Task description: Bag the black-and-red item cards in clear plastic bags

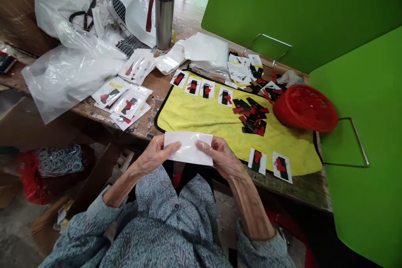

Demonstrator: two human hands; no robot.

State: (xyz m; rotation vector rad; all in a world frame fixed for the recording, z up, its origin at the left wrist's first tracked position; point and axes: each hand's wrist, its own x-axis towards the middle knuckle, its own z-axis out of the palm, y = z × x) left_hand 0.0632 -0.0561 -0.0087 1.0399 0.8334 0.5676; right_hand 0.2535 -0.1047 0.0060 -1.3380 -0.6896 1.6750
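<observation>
Between my two hands, in front of the table's near edge, is a small white plastic bag with a shiny surface. My left hand pinches its left end with the thumb on top. At the other end my right hand grips it the same way. Beyond lies a yellow cloth with black edging. Printed cards bearing black and red pieces lie in a row along its far side. A pile of black and red pieces sits on the cloth, and two more cards lie near its front edge.
Filled clear packets are heaped left of the cloth. A red plastic basket stands at right by green panels. A steel flask, a stack of white bags and crumpled plastic occupy the back and left.
</observation>
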